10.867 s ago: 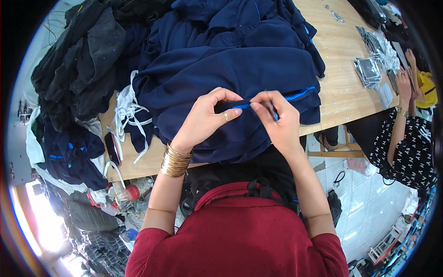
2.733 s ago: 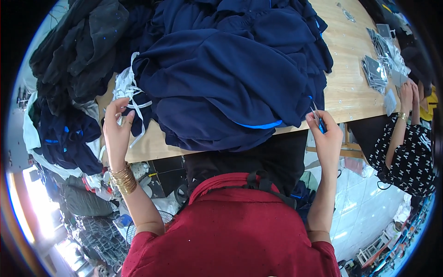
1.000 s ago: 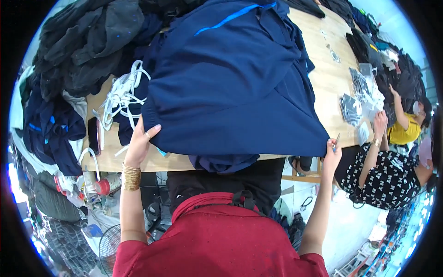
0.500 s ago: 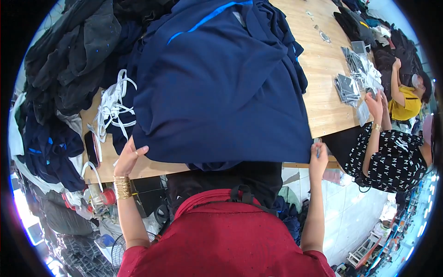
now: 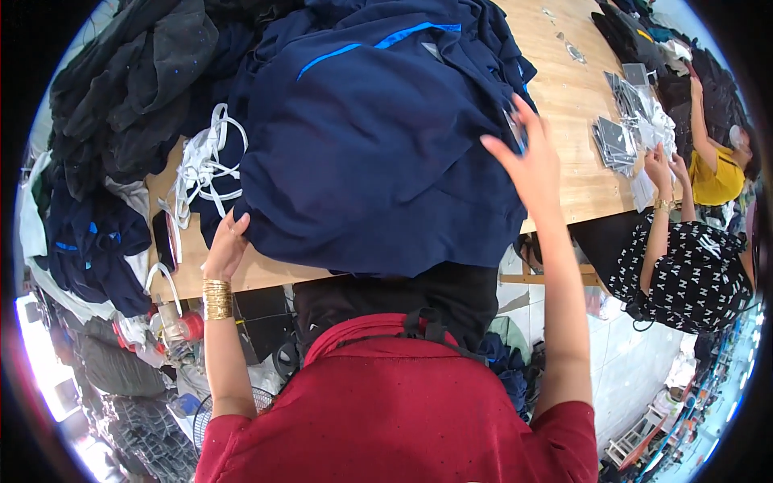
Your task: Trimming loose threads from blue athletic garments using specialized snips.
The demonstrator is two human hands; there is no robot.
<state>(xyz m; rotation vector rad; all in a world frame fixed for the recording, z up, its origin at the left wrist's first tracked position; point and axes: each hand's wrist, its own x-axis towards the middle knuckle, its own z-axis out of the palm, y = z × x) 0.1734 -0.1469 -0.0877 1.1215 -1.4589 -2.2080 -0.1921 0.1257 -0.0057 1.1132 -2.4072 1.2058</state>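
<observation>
A navy garment (image 5: 386, 177) with a bright blue stripe lies spread over the near part of the table, its front edge hanging past the tabletop. At its near left corner, my left hand (image 5: 228, 245) pinches the cloth between thumb and fingers. My right hand (image 5: 527, 157) is raised above the garment's right side, thumb and fingers spread, holding nothing. More navy cloth is bunched beneath and behind it at the far side.
White cords (image 5: 205, 165) lie tangled left of the garment, by a phone (image 5: 164, 240). Black clothes (image 5: 133, 97) are heaped at far left. On the right, a co-worker's hands (image 5: 662, 167) handle small grey packets (image 5: 616, 145) on the wooden tabletop (image 5: 572, 137); another person stands beyond.
My right hand has let go of the near right corner and moved up and inward over the cloth, opening. The garment's right front edge has drawn in. My left hand stays at its corner.
</observation>
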